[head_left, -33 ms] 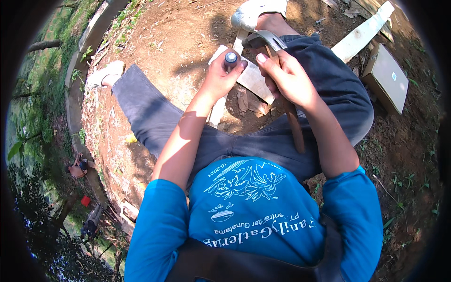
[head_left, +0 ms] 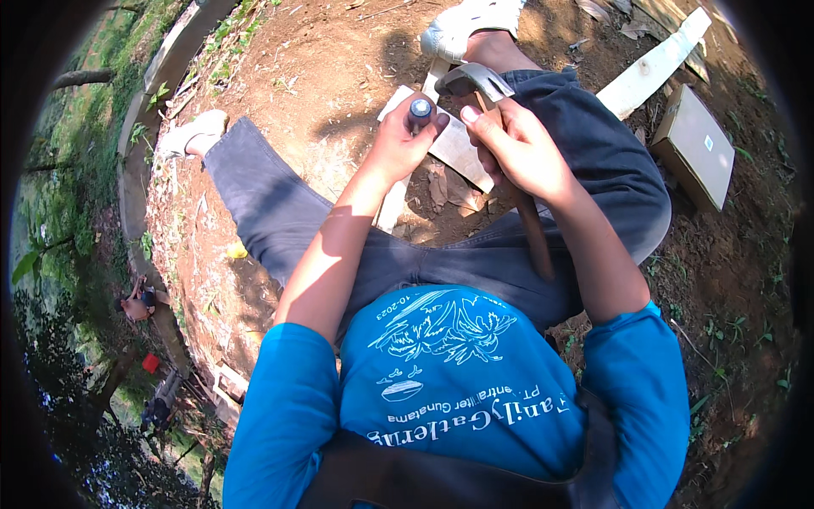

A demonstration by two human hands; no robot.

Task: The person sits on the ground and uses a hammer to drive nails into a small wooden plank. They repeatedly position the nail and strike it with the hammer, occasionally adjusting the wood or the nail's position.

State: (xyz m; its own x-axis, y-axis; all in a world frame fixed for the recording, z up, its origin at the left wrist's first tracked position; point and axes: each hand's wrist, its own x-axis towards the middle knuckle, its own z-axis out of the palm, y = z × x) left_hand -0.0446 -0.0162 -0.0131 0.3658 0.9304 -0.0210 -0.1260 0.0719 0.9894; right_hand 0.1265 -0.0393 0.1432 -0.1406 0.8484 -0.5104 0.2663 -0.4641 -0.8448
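My left hand is closed around a tool with a dark round handle, seen end-on from above. Its lower part is hidden by the hand, so its kind does not show. Beneath that hand lies a pale flat board, crossing a narrower wood strip on the ground between my legs. In my right hand is a claw hammer, gripped on its wooden handle close below the metal head. The hammer head is beside the dark handle, a small gap apart, and the shaft slants back over my right thigh.
A cardboard box stands on the soil beyond my right knee, near a long pale plank. Dry leaves lie by the board. A low edging runs along the left, with another person farther off.
The hammer has shifted slightly toward me in my right hand. My left hand and the dark-handled tool stay nearly where they were.
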